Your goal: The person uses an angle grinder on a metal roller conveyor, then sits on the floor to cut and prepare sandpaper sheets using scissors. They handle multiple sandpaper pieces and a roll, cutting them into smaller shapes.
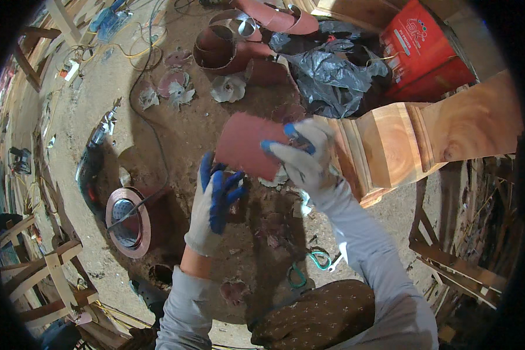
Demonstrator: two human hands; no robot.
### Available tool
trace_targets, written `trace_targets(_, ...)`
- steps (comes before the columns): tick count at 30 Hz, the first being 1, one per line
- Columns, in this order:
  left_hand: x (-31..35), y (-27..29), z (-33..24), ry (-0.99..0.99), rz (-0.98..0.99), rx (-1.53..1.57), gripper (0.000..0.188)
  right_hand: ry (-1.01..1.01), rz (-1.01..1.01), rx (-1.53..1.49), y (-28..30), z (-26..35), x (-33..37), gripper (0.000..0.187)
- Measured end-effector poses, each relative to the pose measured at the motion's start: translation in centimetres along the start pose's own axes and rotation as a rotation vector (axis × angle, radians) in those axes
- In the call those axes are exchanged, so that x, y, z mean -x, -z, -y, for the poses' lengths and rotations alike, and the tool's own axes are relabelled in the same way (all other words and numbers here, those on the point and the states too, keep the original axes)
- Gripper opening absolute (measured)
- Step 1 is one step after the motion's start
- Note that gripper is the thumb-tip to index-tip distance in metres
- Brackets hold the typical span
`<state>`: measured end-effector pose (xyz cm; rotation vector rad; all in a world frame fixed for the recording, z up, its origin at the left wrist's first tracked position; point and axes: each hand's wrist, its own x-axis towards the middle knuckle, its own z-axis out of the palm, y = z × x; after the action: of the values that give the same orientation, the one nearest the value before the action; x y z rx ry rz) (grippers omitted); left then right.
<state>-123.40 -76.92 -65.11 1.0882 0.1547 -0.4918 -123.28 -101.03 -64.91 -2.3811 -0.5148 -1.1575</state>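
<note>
A reddish-brown sheet of sandpaper (pixel 246 144) is held up over the dusty floor, slightly curved. My right hand (pixel 309 153), in a white glove with blue fingertips, pinches its right side between thumb and fingers. Just below the sheet's lower left corner is my left hand (pixel 209 204), gloved in white and blue, its fingers spread. Whether a left fingertip touches the sheet I cannot tell. Behind the sheet lie loosely coiled sandpaper strips (pixel 230 49). Worn, petal-edged abrasive discs (pixel 228 88) are scattered around them.
To the right stands a carved wooden piece (pixel 391 140), with a grey plastic bag (pixel 338 73) and red container (pixel 423 52) behind. On the left are a power drill (pixel 92 157), its cable (pixel 151 125) and a thick roll (pixel 114 240). Green-handled scissors (pixel 297 276) lie near my knee.
</note>
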Motion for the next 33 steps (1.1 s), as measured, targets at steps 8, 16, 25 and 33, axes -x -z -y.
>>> trace_targets(8,0.6,-4.5,-1.0,0.022,0.071,-0.010,0.049,-0.667,-0.135,-0.474,3.7,3.9,1.8,0.044)
trace_targets(16,0.9,-3.6,-0.4,-0.018,0.251,-0.297,0.061,-0.633,0.170,-0.562,7.9,5.2,2.1,0.036)
trace_targets(25,-2.1,-1.9,-3.5,0.200,0.619,-0.485,0.101,-0.822,0.146,-0.632,9.4,6.5,5.0,0.025)
trace_targets(33,-17.2,-1.8,-7.7,-0.360,0.267,-0.858,0.081,-1.346,-0.269,-0.700,11.5,5.8,10.0,0.025)
